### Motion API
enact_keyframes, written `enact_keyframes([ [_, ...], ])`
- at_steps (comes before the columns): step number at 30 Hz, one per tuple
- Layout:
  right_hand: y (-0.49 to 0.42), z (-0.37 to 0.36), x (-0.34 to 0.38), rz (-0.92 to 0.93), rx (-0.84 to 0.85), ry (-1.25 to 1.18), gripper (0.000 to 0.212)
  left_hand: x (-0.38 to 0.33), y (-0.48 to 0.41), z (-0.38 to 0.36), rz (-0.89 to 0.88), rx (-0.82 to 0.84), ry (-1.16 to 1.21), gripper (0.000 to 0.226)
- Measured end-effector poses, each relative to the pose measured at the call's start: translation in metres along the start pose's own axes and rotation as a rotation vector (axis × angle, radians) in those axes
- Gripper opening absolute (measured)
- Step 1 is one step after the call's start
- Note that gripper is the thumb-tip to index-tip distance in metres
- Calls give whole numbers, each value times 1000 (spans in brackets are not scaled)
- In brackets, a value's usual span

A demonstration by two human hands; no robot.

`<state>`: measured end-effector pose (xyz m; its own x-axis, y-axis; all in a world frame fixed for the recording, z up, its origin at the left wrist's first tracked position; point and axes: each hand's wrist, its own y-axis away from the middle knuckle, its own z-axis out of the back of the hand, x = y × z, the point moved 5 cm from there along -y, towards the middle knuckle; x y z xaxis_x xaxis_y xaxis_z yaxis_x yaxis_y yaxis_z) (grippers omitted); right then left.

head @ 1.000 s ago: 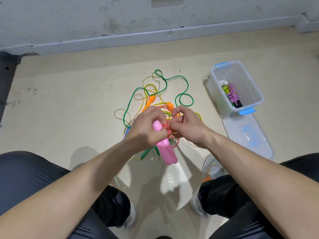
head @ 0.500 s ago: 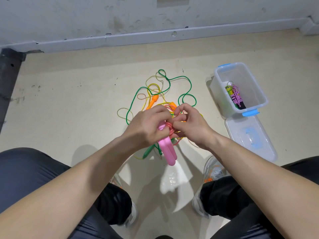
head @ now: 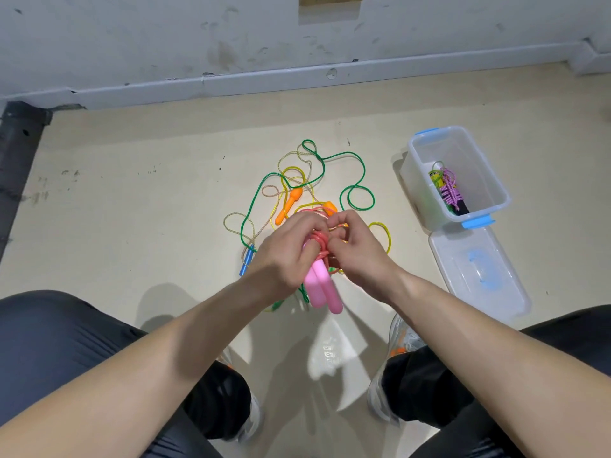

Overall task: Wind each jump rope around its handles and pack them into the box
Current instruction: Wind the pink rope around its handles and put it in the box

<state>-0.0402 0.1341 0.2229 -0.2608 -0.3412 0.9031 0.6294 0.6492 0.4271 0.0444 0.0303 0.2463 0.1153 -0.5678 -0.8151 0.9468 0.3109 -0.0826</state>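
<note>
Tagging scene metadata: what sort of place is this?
Probably a bare indoor room, maybe a storage or utility space, used as a floor workspace: scuffed grey wall with a baseboard, plain beige floor, and jump ropes and a plastic box set directly on it.

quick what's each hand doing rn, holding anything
Left hand: closed around the pink handles.
Right hand: pinching the red rope coiled on those handles.

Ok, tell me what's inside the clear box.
The clear box holds one wound bundle: pink cord around dark handles, a yellow-green piece beside it. Anything beneath the bundle is covered.
</note>
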Motion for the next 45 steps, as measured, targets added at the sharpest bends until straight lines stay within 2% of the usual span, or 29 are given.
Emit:
enact_keyframes([
  [4, 2, -2, -1, -84, -100, -135, 15, -5, 0, -3, -68, -77, -139, 16],
  [8, 7, -6, -1, -156, -240, -55, 9, -7, 2, -6, -21, -229, -323, 22],
  [11, 10, -5, 0, -228, -206, 88, 17, -6, 3, -9, 5, -266, -419, 25],
  [15, 12, -6, 2, -222, -140, 254, 25, -4, 3, -10, 30, -314, -426, 24],
  [19, 13, -11, 3, -187, -166, 195, 28, 0, 5, -13, 91, -335, -311, 28],
  [25, 18, -10, 15, -52, -258, 353, 24, -6, 2, -8, 156, -373, 159, 13],
  [30, 17, -14, 4, -161, -179, 216, 27, 0, 7, -9, 63, -396, -159, 16],
  [35, 19, -24, -6, -297, -250, 117, 29, -5, 6, -18, 228, -413, -283, 23],
  [39, 20, -25, -3, -236, -296, 89, 28, 1, -1, -17, 336, -374, -266, 12],
  [41, 27, -25, 4, -134, -297, 201, 20, -1, -2, -18, 375, -366, -216, 5],
  [43, 33, -25, 11, -25, -297, 373, 36, -6, -3, -15, 395, -381, -124, 6],
  [45, 34, -22, 16, 41, -315, 422, 48, -7, -5, -14, 402, -369, -20, 9],
])
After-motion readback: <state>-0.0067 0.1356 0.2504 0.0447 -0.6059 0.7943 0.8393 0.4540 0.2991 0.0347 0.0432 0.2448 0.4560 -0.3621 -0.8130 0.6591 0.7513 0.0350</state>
